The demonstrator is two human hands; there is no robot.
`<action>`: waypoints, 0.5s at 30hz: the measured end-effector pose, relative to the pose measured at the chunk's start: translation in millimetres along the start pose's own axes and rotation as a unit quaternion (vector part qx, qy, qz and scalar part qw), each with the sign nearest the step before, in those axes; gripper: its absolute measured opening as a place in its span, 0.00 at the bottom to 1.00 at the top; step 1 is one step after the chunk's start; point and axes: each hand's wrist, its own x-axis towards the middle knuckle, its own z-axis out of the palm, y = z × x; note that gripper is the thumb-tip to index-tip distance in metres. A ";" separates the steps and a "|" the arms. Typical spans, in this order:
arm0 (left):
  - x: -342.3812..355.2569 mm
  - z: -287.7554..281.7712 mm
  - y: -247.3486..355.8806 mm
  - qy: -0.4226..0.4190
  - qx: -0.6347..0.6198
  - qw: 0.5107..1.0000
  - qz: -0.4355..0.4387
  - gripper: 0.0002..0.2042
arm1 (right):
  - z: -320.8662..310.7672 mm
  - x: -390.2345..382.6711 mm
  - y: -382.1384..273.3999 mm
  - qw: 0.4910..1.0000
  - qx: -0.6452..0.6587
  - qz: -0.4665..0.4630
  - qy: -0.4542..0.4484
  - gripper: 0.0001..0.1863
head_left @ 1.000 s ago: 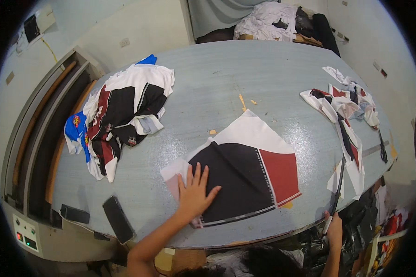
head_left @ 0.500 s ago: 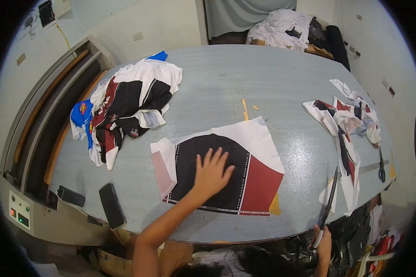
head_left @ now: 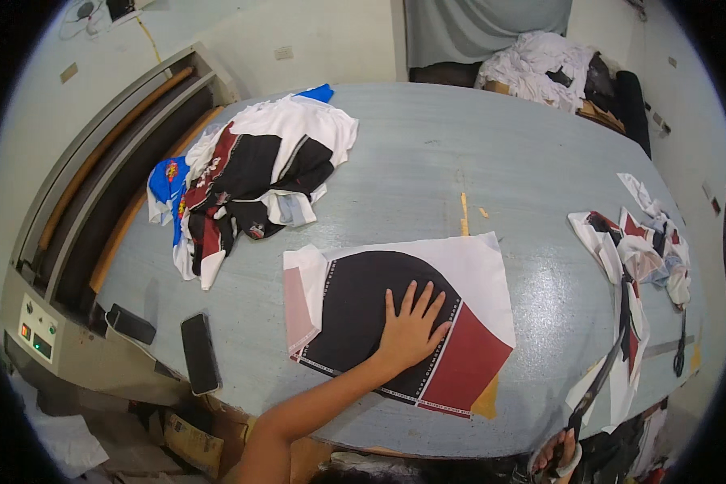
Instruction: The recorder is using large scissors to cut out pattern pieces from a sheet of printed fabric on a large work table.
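My left hand (head_left: 412, 332) lies flat with spread fingers on a printed fabric panel (head_left: 355, 294). The panel has a black middle with a curved top, a maroon section (head_left: 474, 359) on its right, lettered strips and white margins. Its left edge is folded over, showing a pale pink underside (head_left: 300, 306). At the near right edge of the table, my right hand (head_left: 553, 456) is closed around the handle of long dark-bladed scissors (head_left: 593, 394). Their blades point away over white fabric scraps, apart from the panel. Part of the grip is hidden by the fingers.
A heap of white, black, maroon and blue fabric pieces (head_left: 258, 165) covers the far left of the table (head_left: 411, 161). Offcuts (head_left: 641, 250) and black-handled scissors (head_left: 680, 355) lie at right. A phone (head_left: 199, 353) and a dark box-like object (head_left: 131, 323) sit near-left, beside a roller machine (head_left: 121, 161).
The view has shifted, so the table contents appear farther right. My left hand has slid rightward and nearer on the panel. The scissors stay in my right hand, by the table edge.
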 end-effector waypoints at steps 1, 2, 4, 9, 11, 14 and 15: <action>-0.1 -4.5 0.7 -0.010 -0.004 1.000 -0.003 0.28 | -9.7 7.9 2.9 0.999 0.006 -0.016 -0.041 0.19; 0.0 -7.3 0.5 -0.020 -0.008 1.000 -0.004 0.29 | -18.6 15.0 12.3 0.999 0.020 -0.031 -0.003 0.18; 1.8 -5.4 -4.3 -0.028 -0.013 0.999 0.009 0.29 | -5.5 13.1 16.1 0.991 0.130 0.018 0.008 0.18; 8.9 -26.4 -27.3 -0.113 -0.112 0.987 0.019 0.29 | 29.0 0.3 -0.7 0.949 -0.281 -0.037 -0.137 0.21; 8.3 -34.7 -37.2 -0.087 -0.089 0.992 -0.021 0.29 | 25.8 -1.7 10.4 0.942 -0.294 0.015 -0.158 0.18; -2.0 -47.4 -61.8 -0.022 -0.033 0.976 -0.215 0.29 | 32.6 1.9 15.4 0.942 -0.263 0.038 -0.204 0.18; -9.1 -45.9 -75.9 -0.021 -0.030 0.975 -0.220 0.29 | 39.0 2.3 16.1 0.941 -0.263 0.041 -0.209 0.18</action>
